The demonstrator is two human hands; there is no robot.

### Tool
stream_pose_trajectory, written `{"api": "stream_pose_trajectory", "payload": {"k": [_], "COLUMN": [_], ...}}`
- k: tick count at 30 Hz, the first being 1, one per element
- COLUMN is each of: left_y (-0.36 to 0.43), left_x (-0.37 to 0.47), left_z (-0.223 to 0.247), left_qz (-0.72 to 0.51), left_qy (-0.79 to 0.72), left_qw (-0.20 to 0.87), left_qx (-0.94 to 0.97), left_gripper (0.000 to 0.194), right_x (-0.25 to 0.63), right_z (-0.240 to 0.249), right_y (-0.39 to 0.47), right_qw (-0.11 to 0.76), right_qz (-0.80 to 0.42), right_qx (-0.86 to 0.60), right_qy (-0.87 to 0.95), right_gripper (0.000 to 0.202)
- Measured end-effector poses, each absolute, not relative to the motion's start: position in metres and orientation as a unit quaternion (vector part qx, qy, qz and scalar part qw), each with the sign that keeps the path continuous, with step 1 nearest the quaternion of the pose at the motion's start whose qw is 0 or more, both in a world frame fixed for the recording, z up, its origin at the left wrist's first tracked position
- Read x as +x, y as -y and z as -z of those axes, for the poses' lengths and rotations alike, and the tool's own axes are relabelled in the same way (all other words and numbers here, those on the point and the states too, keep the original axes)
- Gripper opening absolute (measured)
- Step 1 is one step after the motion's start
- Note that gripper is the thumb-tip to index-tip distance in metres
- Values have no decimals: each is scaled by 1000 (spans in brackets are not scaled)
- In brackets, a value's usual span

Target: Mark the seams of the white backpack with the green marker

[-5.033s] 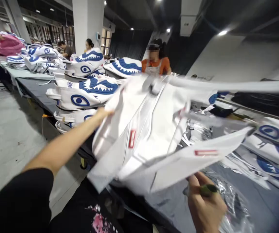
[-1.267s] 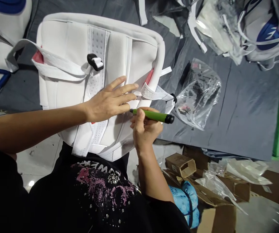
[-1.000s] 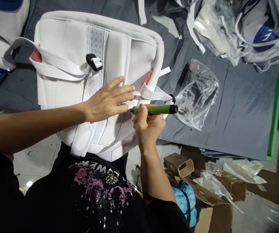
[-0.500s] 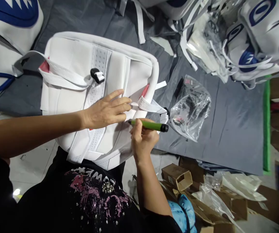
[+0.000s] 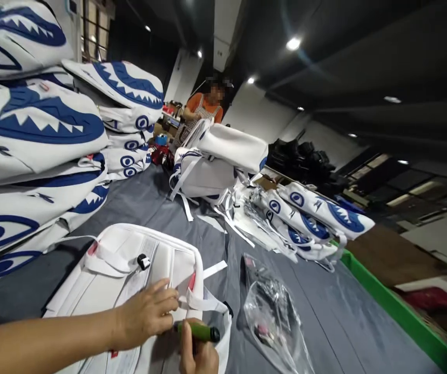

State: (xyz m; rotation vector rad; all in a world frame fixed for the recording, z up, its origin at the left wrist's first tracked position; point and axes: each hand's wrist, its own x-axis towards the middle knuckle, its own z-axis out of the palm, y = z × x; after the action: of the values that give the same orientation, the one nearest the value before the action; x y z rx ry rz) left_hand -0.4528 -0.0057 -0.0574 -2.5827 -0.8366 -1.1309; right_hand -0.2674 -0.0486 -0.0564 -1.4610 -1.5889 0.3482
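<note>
A white backpack [image 5: 130,244] lies on the grey-covered table, its straps and back panel facing up. My left hand [image 5: 145,314] rests on the panel with its fingers spread, holding nothing. Just to its right, my right hand [image 5: 198,350] grips a green marker [image 5: 200,332] with a black end. The marker's tip points left, close to my left fingers; whether it touches the fabric I cannot tell. A black buckle [image 5: 143,261] sits on a strap above my left hand.
Stacked white-and-blue bags [image 5: 32,124] rise at the left. More bags [image 5: 227,156] lie at the table's far side and back right. A clear plastic bag [image 5: 273,311] is right of the backpack. A person [image 5: 207,106] in an apron stands beyond. A green edge [image 5: 394,306] bounds the table.
The view has tilted up, bringing the room and the other person into sight. The backpack and both hands now appear lower in the picture. The marker is still in my right hand.
</note>
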Motion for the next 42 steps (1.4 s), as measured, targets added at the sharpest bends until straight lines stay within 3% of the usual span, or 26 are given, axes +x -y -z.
{"api": "stream_pose_trajectory", "payload": {"k": [3, 8, 13, 17, 20, 27, 37, 42], "left_y": [14, 13, 10, 9, 14, 11, -1, -10], "left_x": [-452, -453, -452, -456, -455, -453, -453, -443], "left_z": [53, 58, 57, 45, 40, 39, -5, -33], "left_qz": [392, 402, 369, 342, 343, 354, 127, 4], "left_qy": [269, 284, 277, 276, 297, 293, 294, 296], "left_qw": [79, 18, 67, 88, 75, 42, 87, 103], "left_qx": [-876, -871, -884, -894, -888, -887, -943, -949], "left_gripper": [14, 11, 11, 8, 6, 21, 33, 26], "right_x": [-276, -278, -266, -263, -265, -269, -274, -272], "right_z": [48, 38, 44, 46, 38, 33, 31, 18], "right_y": [53, 59, 59, 50, 52, 53, 65, 81], "right_qw": [464, 418, 442, 449, 435, 433, 464, 511], "right_qz": [-173, -118, -220, -180, -205, -198, -189, -245], "right_qx": [-573, -603, -572, -579, -552, -532, -535, -469], "right_qy": [653, 669, 655, 656, 681, 700, 680, 677], "right_gripper": [44, 44, 44, 50, 44, 32, 32, 21]}}
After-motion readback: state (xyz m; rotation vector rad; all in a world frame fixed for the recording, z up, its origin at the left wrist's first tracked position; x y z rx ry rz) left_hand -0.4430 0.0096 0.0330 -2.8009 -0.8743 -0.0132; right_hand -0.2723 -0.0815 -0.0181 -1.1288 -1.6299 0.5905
